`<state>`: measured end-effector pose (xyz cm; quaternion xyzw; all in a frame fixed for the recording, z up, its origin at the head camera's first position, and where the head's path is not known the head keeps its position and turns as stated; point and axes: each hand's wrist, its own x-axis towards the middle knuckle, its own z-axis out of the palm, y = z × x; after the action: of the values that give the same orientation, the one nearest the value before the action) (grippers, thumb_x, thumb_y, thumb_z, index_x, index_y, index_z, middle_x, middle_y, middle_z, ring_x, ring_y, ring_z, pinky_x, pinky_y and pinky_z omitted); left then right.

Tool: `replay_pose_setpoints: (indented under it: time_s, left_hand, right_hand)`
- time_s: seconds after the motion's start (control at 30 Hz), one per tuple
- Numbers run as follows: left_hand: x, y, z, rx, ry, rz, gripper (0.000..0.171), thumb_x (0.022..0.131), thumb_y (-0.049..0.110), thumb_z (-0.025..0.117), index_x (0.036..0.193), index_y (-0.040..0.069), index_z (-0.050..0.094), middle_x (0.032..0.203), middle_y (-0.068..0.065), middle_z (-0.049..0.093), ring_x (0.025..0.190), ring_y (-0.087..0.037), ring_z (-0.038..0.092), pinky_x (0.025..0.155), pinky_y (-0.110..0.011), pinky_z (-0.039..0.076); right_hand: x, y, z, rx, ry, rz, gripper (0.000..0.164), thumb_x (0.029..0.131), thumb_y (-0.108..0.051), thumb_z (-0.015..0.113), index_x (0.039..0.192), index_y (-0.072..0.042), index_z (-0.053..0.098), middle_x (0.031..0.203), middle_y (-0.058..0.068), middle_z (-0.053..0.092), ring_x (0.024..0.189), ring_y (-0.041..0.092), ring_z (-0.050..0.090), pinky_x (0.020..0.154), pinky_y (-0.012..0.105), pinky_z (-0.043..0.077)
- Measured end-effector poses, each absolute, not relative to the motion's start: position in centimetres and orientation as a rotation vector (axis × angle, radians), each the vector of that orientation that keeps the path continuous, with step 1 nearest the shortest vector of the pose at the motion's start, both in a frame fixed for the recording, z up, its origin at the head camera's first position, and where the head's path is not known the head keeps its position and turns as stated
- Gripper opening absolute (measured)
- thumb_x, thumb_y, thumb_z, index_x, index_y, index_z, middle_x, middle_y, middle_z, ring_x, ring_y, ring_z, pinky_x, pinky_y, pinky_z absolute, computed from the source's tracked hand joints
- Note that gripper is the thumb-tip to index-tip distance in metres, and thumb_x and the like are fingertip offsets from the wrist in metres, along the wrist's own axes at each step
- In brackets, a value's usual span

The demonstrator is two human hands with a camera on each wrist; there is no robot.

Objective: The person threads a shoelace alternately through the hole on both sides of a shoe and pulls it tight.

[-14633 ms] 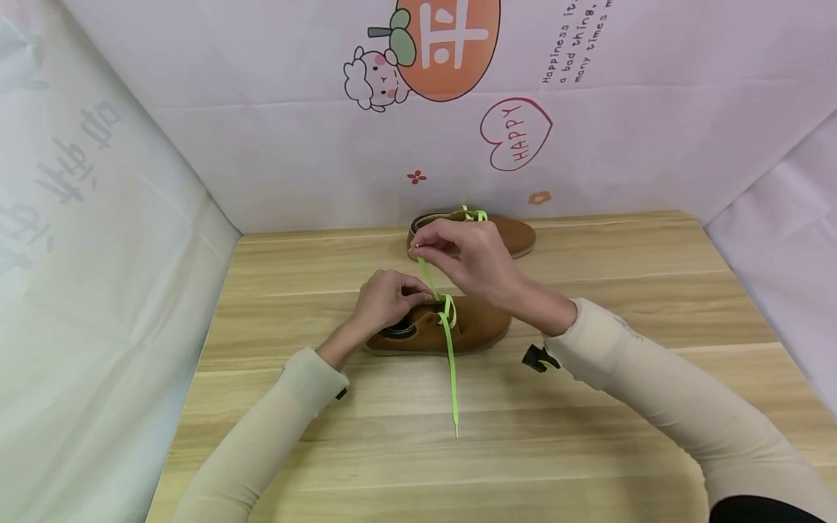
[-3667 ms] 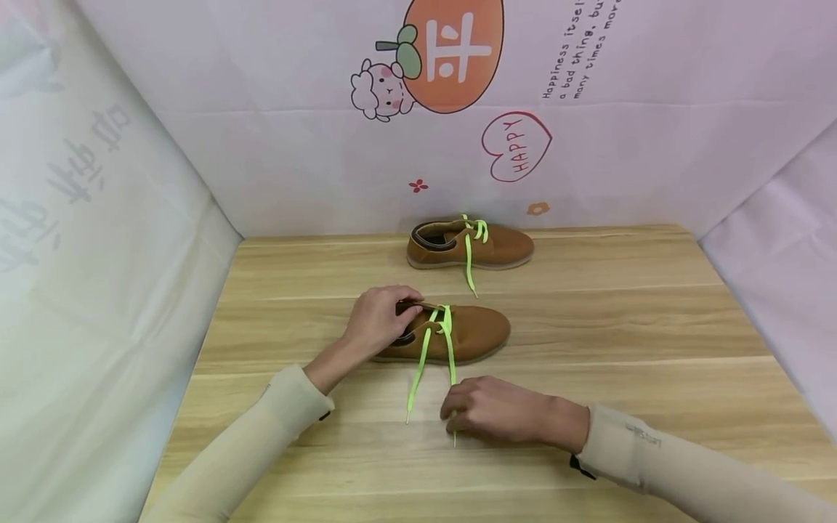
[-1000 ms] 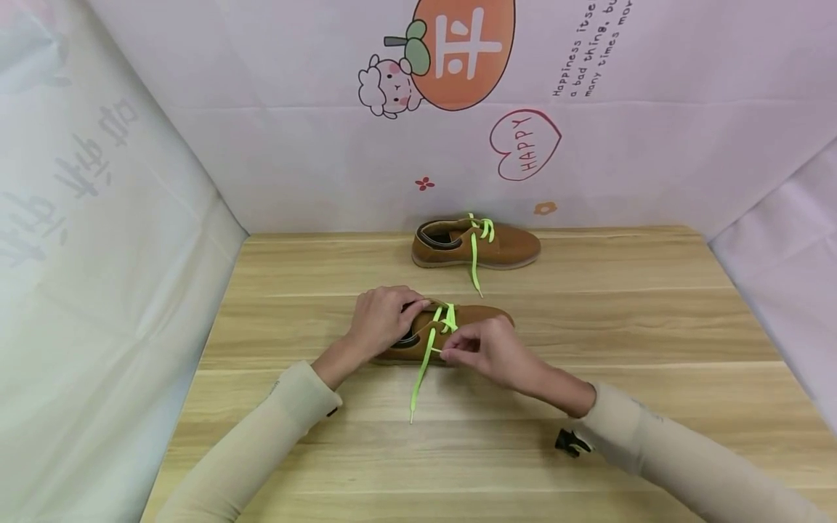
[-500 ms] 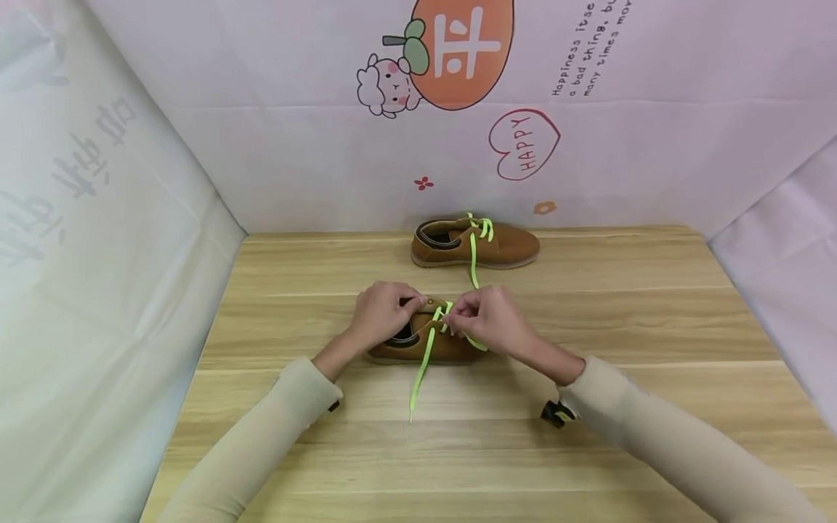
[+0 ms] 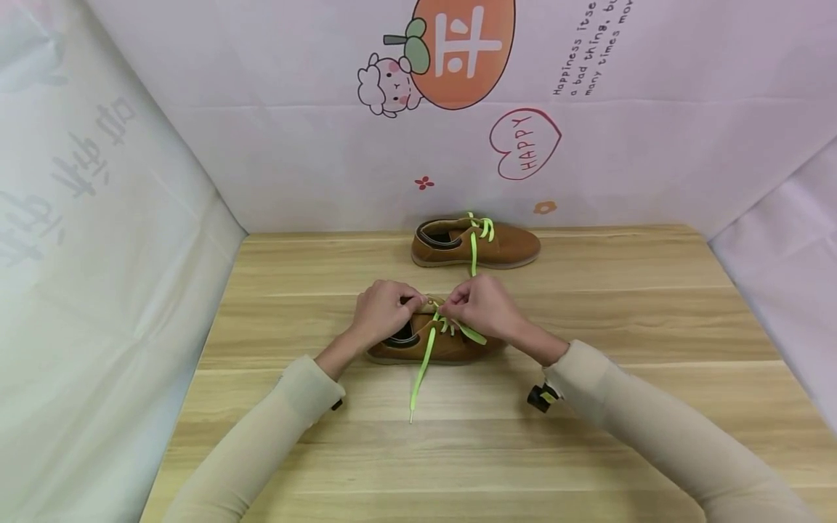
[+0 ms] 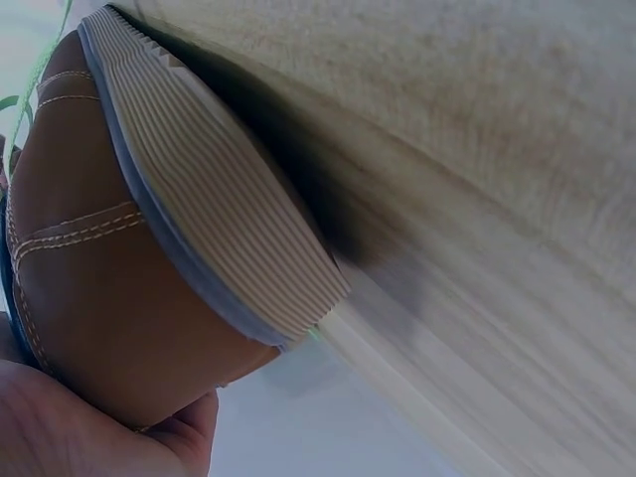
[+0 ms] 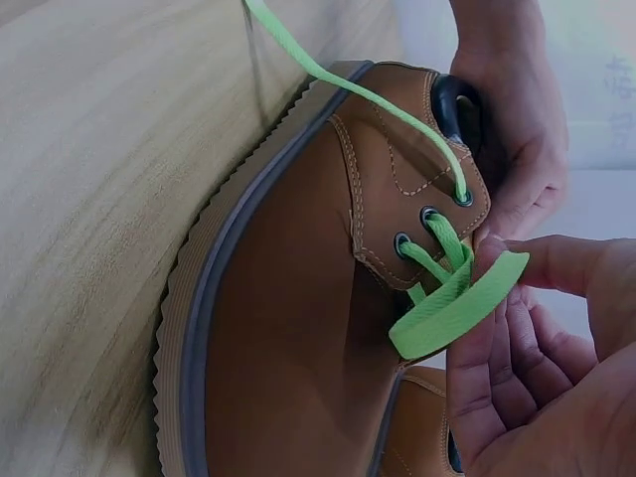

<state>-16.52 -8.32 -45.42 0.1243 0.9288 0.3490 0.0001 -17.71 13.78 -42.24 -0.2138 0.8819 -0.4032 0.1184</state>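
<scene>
A brown leather shoe (image 5: 451, 354) with neon green laces stands on the table, toe to the right. My left hand (image 5: 381, 312) grips its far eyelet flap (image 5: 431, 303) between thumb and fingers, turning the flap's inner side up. With thumb and fingertips my right hand (image 5: 487, 309) pinches one end of the green shoelace (image 7: 467, 308) right at that flap; the tip is hidden by the fingers. This lace bends in a loop over the tongue area. The other lace end (image 5: 421, 374) runs out of a near-side eyelet (image 7: 463, 198) and lies down across the table.
A matching brown shoe (image 5: 503, 245) with green laces stands behind, close to the printed white backdrop (image 5: 294, 167). White cloth walls border the wooden table (image 5: 314, 465) at left and right. A small black device (image 5: 541, 398) hangs under the right cuff.
My right hand has picked up the lace end hanging nearer the toe and carried it up to the far flap. The left hand stays at the flap, which is now turned further up.
</scene>
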Motion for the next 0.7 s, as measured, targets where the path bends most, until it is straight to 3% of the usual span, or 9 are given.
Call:
replay_pose_setpoints:
  time_s: [0.17, 0.37, 0.7]
  left_hand:
    - [-16.6, -8.3, -45.4, 0.379, 2.911, 1.102, 0.02, 0.102, 0.03, 0.07, 0.095, 0.023, 0.087, 0.107, 0.007, 0.081, 0.06, -0.01, 0.049, 0.059, -0.035, 0.043]
    - [-16.6, -8.2, -45.5, 0.366, 2.921, 1.092, 0.019, 0.101, 0.029, 0.07, 0.095, 0.024, 0.087, 0.105, 0.008, 0.081, 0.055, -0.009, 0.039, 0.057, -0.035, 0.039]
    - [-16.5, -8.2, -45.6, 0.378, 2.931, 1.097, 0.019, 0.1, 0.029, 0.07, 0.094, 0.024, 0.087, 0.101, 0.008, 0.081, 0.051, -0.008, 0.034, 0.052, -0.033, 0.033]
  right_hand:
    - [-17.8, 13.4, -42.4, -0.599, 2.574, -1.164, 0.018, 0.093, -0.017, 0.079, 0.076, -0.011, 0.082, 0.065, -0.001, 0.073, 0.048, 0.006, 0.045, 0.047, 0.02, 0.03]
    - [-17.9, 13.0, -42.6, -0.609, 2.591, -1.149, 0.02, 0.093, -0.017, 0.078, 0.074, -0.012, 0.081, 0.062, -0.002, 0.071, 0.047, 0.005, 0.044, 0.048, 0.02, 0.03]
    - [-17.8, 12.3, -42.9, -0.624, 2.747, -1.062, 0.022, 0.089, -0.016, 0.079, 0.067, -0.014, 0.079, 0.059, -0.007, 0.069, 0.05, 0.006, 0.055, 0.056, 0.025, 0.049]
